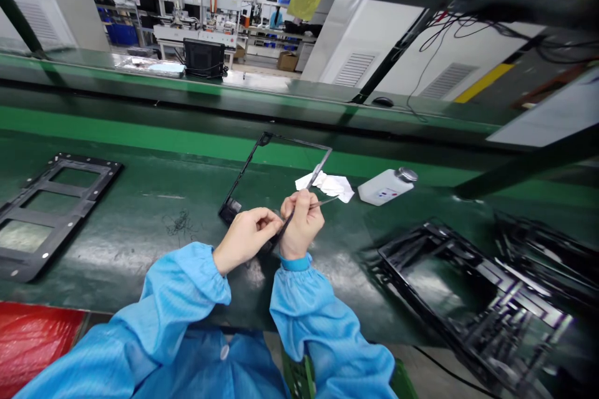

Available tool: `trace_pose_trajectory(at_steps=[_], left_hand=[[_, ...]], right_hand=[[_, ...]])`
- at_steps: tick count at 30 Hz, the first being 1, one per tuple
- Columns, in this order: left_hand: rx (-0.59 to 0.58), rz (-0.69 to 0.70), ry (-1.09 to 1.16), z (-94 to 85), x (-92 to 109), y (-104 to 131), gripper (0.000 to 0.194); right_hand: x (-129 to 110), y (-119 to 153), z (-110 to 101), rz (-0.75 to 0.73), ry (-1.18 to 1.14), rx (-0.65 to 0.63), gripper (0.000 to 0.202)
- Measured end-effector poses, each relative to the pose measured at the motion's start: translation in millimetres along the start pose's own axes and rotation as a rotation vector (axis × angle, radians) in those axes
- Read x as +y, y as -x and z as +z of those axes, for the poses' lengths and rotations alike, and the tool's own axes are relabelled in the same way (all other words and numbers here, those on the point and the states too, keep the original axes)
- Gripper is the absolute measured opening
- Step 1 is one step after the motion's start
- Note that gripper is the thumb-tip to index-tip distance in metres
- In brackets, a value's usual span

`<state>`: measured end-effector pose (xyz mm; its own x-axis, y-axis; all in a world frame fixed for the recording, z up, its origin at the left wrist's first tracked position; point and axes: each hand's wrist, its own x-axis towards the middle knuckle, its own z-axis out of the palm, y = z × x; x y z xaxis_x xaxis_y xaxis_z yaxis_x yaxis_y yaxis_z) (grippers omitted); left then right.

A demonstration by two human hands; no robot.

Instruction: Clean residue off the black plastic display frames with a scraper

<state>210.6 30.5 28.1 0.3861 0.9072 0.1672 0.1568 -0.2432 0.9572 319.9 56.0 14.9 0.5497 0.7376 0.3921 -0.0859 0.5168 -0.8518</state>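
Observation:
A thin black rectangular frame (242,173) is held tilted above the green table, its near corner between my hands. My left hand (248,234) pinches at the near edge of the frame; whatever lies between its fingertips is too small to make out. My right hand (300,222) is closed around the frame's right side and also holds thin metal tweezers (329,201), which point to the right. Crumpled white paper (337,186) lies just beyond my right hand.
On the green table (154,224) a black fixture plate (87,205) lies left, near dark thread-like scraps (180,224). A white bottle (384,187) leans right of the paper. Black frames (423,299) are piled at the right. A shelf edge (262,100) runs behind.

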Motion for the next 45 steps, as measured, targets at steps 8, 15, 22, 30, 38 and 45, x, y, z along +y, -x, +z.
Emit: trace_pose_trajectory(at_steps=[8, 15, 22, 30, 38, 45], left_hand=[[-0.034, 0.027, -0.202, -7.0, 5.8, -1.1, 0.027], [0.028, 0.029, -0.271, 5.3, 6.3, 3.2, 0.017], [0.082, 0.059, -0.162, 9.7, -0.3, 3.7, 0.016], [0.080, -0.030, 0.146, 13.4, -7.6, 3.2, 0.022], [0.158, 0.011, 0.141, 23.6, -7.0, 7.3, 0.017], [0.111, 0.029, 0.209, 22.6, -12.2, 7.6, 0.018]], right_hand=[[1.6, 0.7, -0.8, -0.019, 0.042, 0.007, 0.036], [0.3, 2.6, -0.2, -0.073, 0.109, 0.054, 0.035], [1.3, 3.9, -0.2, -0.134, 0.124, 0.070, 0.032], [-0.3, 1.4, -1.5, -0.157, 0.146, 0.077, 0.033], [0.2, 4.6, -1.4, -0.183, 0.201, 0.088, 0.034], [-0.2, 0.8, -1.8, -0.183, 0.131, 0.101, 0.033]])
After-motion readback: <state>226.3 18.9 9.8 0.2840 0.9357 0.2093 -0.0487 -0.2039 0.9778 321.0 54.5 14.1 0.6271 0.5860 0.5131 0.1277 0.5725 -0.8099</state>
